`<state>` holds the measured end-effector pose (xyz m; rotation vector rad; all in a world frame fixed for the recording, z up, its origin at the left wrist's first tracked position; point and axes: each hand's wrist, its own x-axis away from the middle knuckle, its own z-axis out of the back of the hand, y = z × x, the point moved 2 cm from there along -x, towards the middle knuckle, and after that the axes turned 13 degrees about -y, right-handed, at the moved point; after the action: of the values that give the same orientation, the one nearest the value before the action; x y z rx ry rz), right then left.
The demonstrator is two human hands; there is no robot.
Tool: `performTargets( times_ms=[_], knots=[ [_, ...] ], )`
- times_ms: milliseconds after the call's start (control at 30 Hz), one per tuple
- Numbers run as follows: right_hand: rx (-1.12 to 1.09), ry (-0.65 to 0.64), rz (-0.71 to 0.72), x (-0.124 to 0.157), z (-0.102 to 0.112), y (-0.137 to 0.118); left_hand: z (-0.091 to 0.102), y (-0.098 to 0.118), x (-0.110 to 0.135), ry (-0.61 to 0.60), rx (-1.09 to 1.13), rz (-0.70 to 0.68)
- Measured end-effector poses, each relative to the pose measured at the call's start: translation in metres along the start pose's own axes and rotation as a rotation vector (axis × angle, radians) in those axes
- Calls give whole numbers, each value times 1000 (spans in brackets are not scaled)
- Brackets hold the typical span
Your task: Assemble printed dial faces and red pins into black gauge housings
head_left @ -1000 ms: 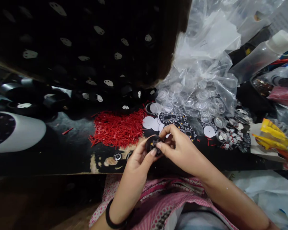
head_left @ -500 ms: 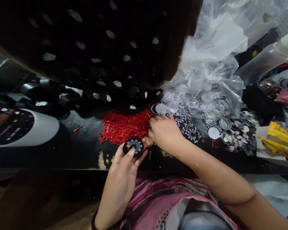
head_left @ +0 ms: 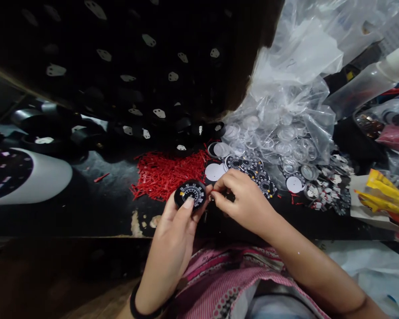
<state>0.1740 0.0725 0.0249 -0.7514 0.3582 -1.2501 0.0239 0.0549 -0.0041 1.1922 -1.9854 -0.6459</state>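
Observation:
My left hand grips a small round black gauge with a white printed dial, face up, thumb across its lower edge. My right hand is beside the gauge on its right, thumb and forefinger pinched on something too small to make out. Just behind the hands lies a heap of thin red pointers on the black work surface. Loose printed dial discs and plain white discs lie right behind my right hand.
A clear plastic bag full of round transparent lenses slumps at the right. Black round housings are piled at the back left. A large white-rimmed dial sits at the far left; yellow wrapping at the right edge.
My right hand has drawn back from the red pointer heap toward the gauge, fingers now pinched. My left hand has lifted the gauge slightly toward it.

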Motion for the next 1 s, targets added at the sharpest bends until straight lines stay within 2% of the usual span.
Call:
performTargets(
  times_ms=[133,267,500,633,867,1000],
  knots=[
    [-29,-8,28,6,6,-6,2,5,0,-21,-40,-23],
    [-123,-22,104,10,9,-14,3,4,-6,51,-143,-48],
    [-11,-31,5,11,6,-17,0,-14,-8,-38,-318,-62],
    [-64,-24,18,12,9,-18,0,-10,-5,-51,-364,-76],
    [-120,-22,-9,16,5,-22,-6,3,-1,50,-618,-164],
    [-94,-28,-62,16,4,-22,-5,4,-1,25,-606,-138]
  ],
)
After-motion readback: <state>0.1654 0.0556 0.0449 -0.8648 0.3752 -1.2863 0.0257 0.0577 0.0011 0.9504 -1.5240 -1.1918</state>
